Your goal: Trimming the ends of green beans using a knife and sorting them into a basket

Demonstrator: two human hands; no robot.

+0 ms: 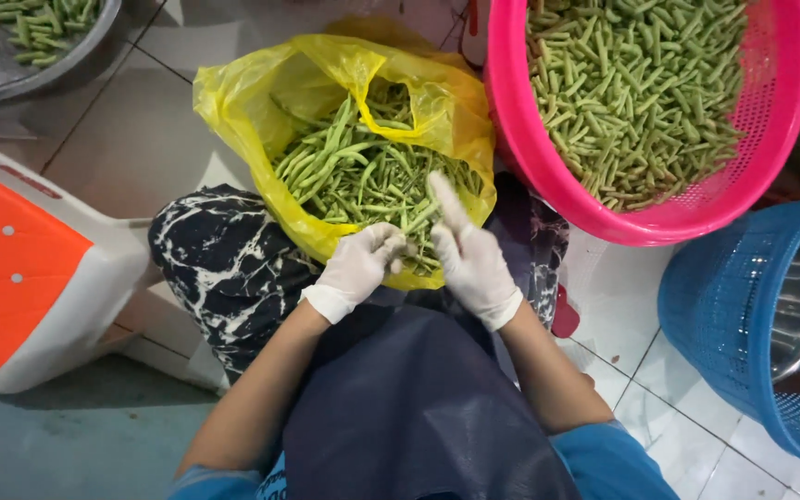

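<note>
Green beans (354,171): whole long pods, piled in a yellow plastic bag (243,102) that sits on the person's lap, mouth spread wide so both hands reach in from the near side.

Left hand (358,268), white glove: fingers curled shut, pinching what looks like a single bean at the bag's near lip. Right hand (472,264), also gloved: partly closed, index finger sticking out up over the pile, thumb side meeting the left hand. Cannot tell if it grips the same bean or just touches it; the contact point is hidden between the gloves. Both hands work close together, right over the bag, so anything dropped lands back in the pile.

Outward: dark apron (418,407) covers the lap, patterned trousers (224,268) under the bag. Pink colander basket (770,120) on the floor just beside the bag, right side, filled with short cut bean pieces, within easy reach of the right hand. Blue basket (724,315) farther right, a metal bowl (798,306) nested inside. Metal basin (39,69) with more bean pieces at the far-left corner of the tiled floor (122,139). Orange-and-white plastic stool (30,268) on its side at the left.
</note>
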